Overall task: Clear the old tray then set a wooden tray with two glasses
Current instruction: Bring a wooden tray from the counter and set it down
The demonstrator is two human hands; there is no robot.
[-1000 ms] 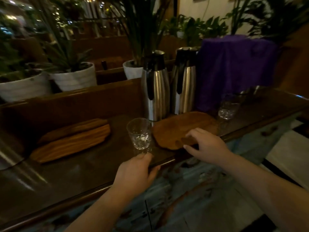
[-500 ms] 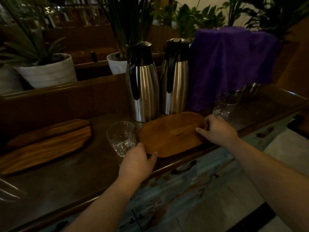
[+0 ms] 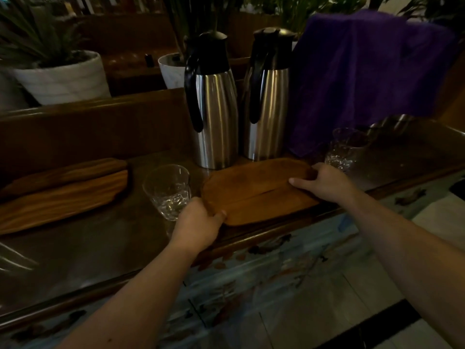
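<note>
Both hands are on the oval wooden tray (image 3: 256,191), which lies flat on the dark wooden counter (image 3: 100,238) near its front edge. The left hand (image 3: 198,224) grips the tray's near left rim, thumb on top and fingers curled under the edge as far as I can see. The right hand (image 3: 324,181) clasps the far right end, thumb stretched across the top surface. Nothing sits on the tray.

One clear patterned glass (image 3: 167,191) stands upright on the counter just left of the tray, close beside the left hand; whether they touch I cannot tell. A second glass (image 3: 343,149) stands upright just beyond the right hand, off the tray's right end.

Behind the tray two steel thermos jugs (image 3: 216,102) with black lids and handles stand side by side, and a purple cloth (image 3: 364,79) is draped over something to their right. Well to the left lie two long wooden boards (image 3: 63,192), one overlapping the other. White plant pots (image 3: 63,76) stand on a ledge behind the counter.
</note>
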